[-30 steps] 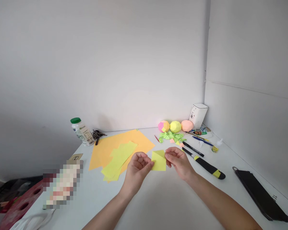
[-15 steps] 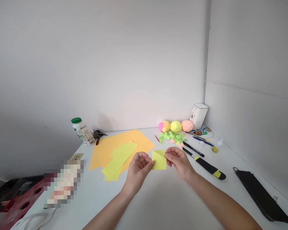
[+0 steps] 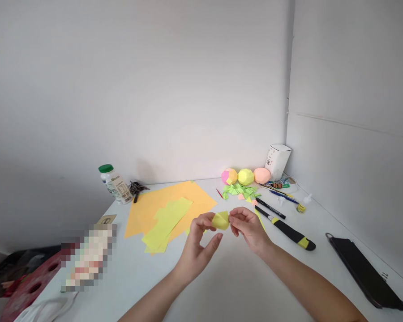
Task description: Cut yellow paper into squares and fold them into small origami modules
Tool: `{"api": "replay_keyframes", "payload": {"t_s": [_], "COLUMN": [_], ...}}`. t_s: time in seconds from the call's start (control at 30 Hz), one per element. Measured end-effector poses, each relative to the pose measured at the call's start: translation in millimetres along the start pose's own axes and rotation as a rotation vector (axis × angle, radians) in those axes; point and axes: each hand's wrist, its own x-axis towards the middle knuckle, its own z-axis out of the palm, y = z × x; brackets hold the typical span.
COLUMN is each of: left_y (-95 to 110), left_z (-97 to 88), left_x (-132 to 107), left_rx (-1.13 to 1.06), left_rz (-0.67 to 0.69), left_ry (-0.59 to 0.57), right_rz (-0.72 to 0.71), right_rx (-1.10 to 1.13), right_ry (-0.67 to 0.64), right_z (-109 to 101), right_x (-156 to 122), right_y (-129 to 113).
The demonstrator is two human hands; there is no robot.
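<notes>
Both my hands hold a small yellow paper piece (image 3: 220,220) above the white table (image 3: 235,286). My left hand (image 3: 198,248) pinches its left side with the upper fingers while the thumb sticks out below. On the right, my right hand (image 3: 248,228) pinches the other edge with curled fingers. The paper is bent into a small folded shape between them. Behind my left hand lie yellow-green paper sheets (image 3: 166,221) on orange sheets (image 3: 161,205).
Three paper balls (image 3: 245,177) and green folded pieces (image 3: 239,191) sit at the back by a white cup (image 3: 277,161). A black-and-yellow cutter (image 3: 290,233) and pens (image 3: 270,208) lie to the right. A dark phone (image 3: 366,273), a bottle (image 3: 114,184), keys (image 3: 137,188).
The flat yellow square has been bent into a smaller folded shape. My left hand opened its lower fingers and shifted its pinch upward; my right hand stayed in place.
</notes>
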Motion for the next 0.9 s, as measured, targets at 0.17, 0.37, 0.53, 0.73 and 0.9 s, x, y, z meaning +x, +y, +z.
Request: {"api": "replay_keyframes", "payload": {"t_s": [0.17, 0.37, 0.53, 0.73, 0.9], "left_y": [-1, -7, -8, -6, -9], "left_z": [-2.3, -4.8, -5.0, -3.6, -3.4], "left_x": [0, 0, -2, -2, -3], "left_rx": [0.298, 0.191, 0.055, -0.096, -0.058], "left_rz": [0.157, 0.068, -0.006, -0.092, -0.171], "left_ry": [-0.002, 0.0, -0.074, -0.095, -0.021], "right_rz": [-0.007, 0.222, 0.316, 0.091, -0.048], "right_rx": [0.0, 0.055, 0.118, -0.046, -0.131], "right_ry": [-0.041, -0.169, -0.306, -0.237, -0.204], "right_z": [1, -1, -1, -2, 3], "right_x": [-3, -3, -1, -4, -10], "right_y": [0, -6, -4, -4, -13]}}
